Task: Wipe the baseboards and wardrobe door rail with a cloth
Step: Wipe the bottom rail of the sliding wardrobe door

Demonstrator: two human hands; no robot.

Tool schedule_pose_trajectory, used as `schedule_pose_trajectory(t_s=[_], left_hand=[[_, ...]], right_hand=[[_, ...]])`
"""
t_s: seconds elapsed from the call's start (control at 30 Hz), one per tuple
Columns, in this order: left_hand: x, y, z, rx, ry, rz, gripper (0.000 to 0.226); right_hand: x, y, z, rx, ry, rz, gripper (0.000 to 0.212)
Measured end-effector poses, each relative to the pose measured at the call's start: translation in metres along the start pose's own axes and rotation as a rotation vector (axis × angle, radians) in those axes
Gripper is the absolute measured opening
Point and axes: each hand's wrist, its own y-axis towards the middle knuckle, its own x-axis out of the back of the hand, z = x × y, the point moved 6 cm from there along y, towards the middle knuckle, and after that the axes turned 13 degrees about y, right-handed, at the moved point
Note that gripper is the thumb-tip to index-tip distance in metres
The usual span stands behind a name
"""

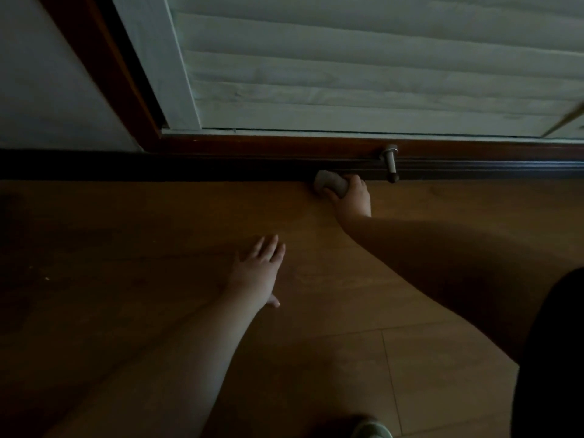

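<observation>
Slipper or shoe toe [372,428], pale green, bottom edge right of centre; partly cut off by the frame.

Floor [158,222]: brown wood boards, filling the lower two thirds of the frame.

Left hand [257,271], centre of frame: fingers straight and spread, palm down flat on the floor, holding nothing; apparently bracing the body.

Right hand [352,196], right of centre, upper middle: fingers curled round a grey cloth [330,186], bunched into a wad.

Cloth: pressed against the foot of the dark baseboard [189,167], where it meets the floor.

Doorstop [391,162], metal peg with dark tip: fixed to the baseboard, just right of the cloth hand, near but apart.

Wardrobe door [347,67], pale slatted panel, upper frame; its bottom edge sits just above the dark wood strip.

Step in hand, as judged: wiping the baseboard.

Next move, as judged: slide the cloth along the strip with steady pressure, working round the doorstop peg rather than snagging on it.
</observation>
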Motion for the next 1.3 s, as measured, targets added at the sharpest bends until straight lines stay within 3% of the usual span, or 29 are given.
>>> schedule_pose_trajectory(t_s=[0.2, 0.37, 0.53, 0.73, 0.93, 1.1, 1.3], left_hand=[[-0.002, 0.003, 0.002, -0.014, 0.002, -0.019, 0.126], [-0.005, 0.005, 0.003, -0.014, 0.002, -0.016, 0.126], [-0.002, 0.004, 0.001, -0.005, 0.024, -0.035, 0.125], [-0.002, 0.002, 0.002, -0.014, 0.016, -0.027, 0.126], [-0.001, -0.001, 0.0, -0.004, -0.006, -0.019, 0.124], [0.001, -0.002, 0.0, -0.01, -0.003, -0.007, 0.123], [-0.001, -0.001, 0.001, -0.016, -0.005, -0.018, 0.124]], right_hand=[[0.061, 0.016, -0.043, -0.094, 0.041, -0.12, 0.05], [0.116, 0.015, -0.083, -0.261, 0.157, -0.416, 0.049], [0.117, -0.001, -0.094, -0.22, 0.109, -0.333, 0.048], [0.034, -0.02, -0.039, 0.0, 0.091, -0.063, 0.051], [-0.04, -0.029, 0.022, 0.104, 0.186, 0.057, 0.051], [-0.03, -0.015, 0.018, 0.108, 0.243, -0.01, 0.052], [0.028, 0.0, -0.04, -0.093, 0.369, -0.216, 0.055]])
